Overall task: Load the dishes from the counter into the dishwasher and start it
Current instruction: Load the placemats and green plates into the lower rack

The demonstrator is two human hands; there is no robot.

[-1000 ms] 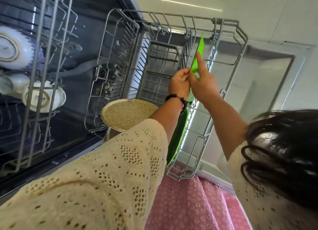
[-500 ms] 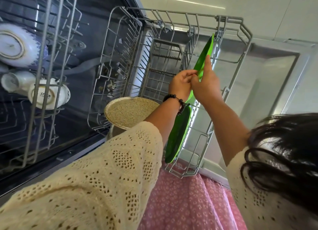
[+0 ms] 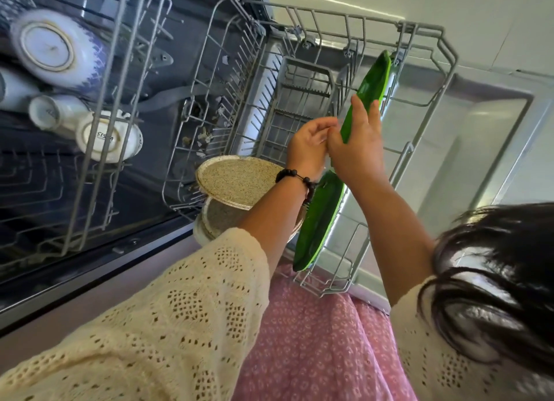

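Centrally, both hands are seen raised over the pulled-out lower rack [image 3: 443,56], whose grey wires fill the upper middle of the frame. A green plate [image 3: 370,86] is held on edge at the rack's right side, its upper end reaching the rack's far corner at upper right. The right hand [image 3: 358,149] is clamped on the plate's lower part, with fingers [image 3: 359,110] laid up along its face. The left hand [image 3: 308,146], marked by a dark bead bracelet [image 3: 295,177] at the wrist, is curled loosely with its fingertips touching the right hand near the plate's edge; whether the plate itself is gripped by it cannot be told. A second green plate [image 3: 317,220] is shown standing on edge in the rack just below the hands, at centre right. Speckled plates [image 3: 236,180] are stacked leaning at the rack's near left corner, partly hidden by the left forearm. A cutlery basket [image 3: 302,83] is seen inside the rack, above the hands. In the upper left of the frame, the upper rack [image 3: 99,131] is shown holding a bowl [image 3: 57,50] and cups [image 3: 105,137], all turned bottom outward. The open door [image 3: 479,149] lies at right under the lower rack. Cream knit sleeves [image 3: 168,316] and a pink skirt [image 3: 314,340] occupy the lower frame.
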